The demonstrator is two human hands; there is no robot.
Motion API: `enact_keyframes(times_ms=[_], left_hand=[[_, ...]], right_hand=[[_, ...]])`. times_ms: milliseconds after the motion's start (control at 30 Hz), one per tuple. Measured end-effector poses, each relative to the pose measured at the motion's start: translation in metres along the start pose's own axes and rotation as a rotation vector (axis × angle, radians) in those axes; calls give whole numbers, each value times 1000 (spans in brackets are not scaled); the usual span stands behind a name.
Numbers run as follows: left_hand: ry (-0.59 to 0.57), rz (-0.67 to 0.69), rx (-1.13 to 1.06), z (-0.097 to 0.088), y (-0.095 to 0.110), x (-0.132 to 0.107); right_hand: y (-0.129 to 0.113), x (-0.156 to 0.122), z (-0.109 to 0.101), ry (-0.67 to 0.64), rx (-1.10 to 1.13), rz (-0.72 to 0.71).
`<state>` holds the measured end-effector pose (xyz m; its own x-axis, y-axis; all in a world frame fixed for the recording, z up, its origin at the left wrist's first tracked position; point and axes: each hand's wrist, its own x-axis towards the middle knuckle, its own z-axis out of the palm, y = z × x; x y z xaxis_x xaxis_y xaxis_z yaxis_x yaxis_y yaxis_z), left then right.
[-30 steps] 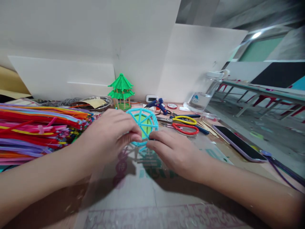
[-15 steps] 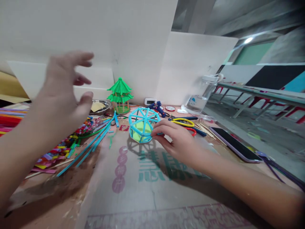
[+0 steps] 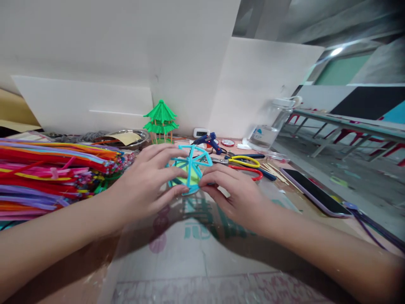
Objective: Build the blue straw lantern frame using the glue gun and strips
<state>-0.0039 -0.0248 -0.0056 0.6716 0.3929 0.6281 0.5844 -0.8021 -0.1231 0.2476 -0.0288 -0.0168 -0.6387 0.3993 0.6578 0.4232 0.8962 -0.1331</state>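
Note:
A domed frame of light blue pipe cleaners (image 3: 190, 166) with a yellow-green base stands in the middle of the work surface. Around its left side curls my left hand (image 3: 155, 177), fingers bent over it and the thumb against the front lower edge. My right hand (image 3: 234, 190) pinches a light blue piece at the lower right of the frame. Whether that piece is part of the frame or a separate strip is hidden by the fingertips. Behind the frame stands a small green-roofed pavilion model (image 3: 161, 120), partly covered by my left hand.
Bundles of colored pipe cleaners (image 3: 47, 173) lie at left, near a metal dish (image 3: 139, 134). Beyond the frame are a blue glue gun (image 3: 210, 141) and a small digital clock (image 3: 200, 132). Scissors (image 3: 243, 161), wooden sticks (image 3: 275, 173), a phone (image 3: 313, 192) and a water bottle (image 3: 272, 122) are at right.
My left hand has come down from the air at left to the blue frame and closed around its left side. The frame has tilted slightly. My right hand keeps its pinch.

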Motion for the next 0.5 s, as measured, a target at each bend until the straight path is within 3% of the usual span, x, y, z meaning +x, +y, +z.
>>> enact_keyframes(times_ms=[167,367,500], left_hand=[[8,-33,-136,7,-2,-2],[2,-89,-213,7,1,-2],[-5,-85,-184,6,2,-1]], right_hand=[[0,0,-1,25,8,58],[2,2,-4,52,-114,-27],[0,3,-7,-16,-189,-31]])
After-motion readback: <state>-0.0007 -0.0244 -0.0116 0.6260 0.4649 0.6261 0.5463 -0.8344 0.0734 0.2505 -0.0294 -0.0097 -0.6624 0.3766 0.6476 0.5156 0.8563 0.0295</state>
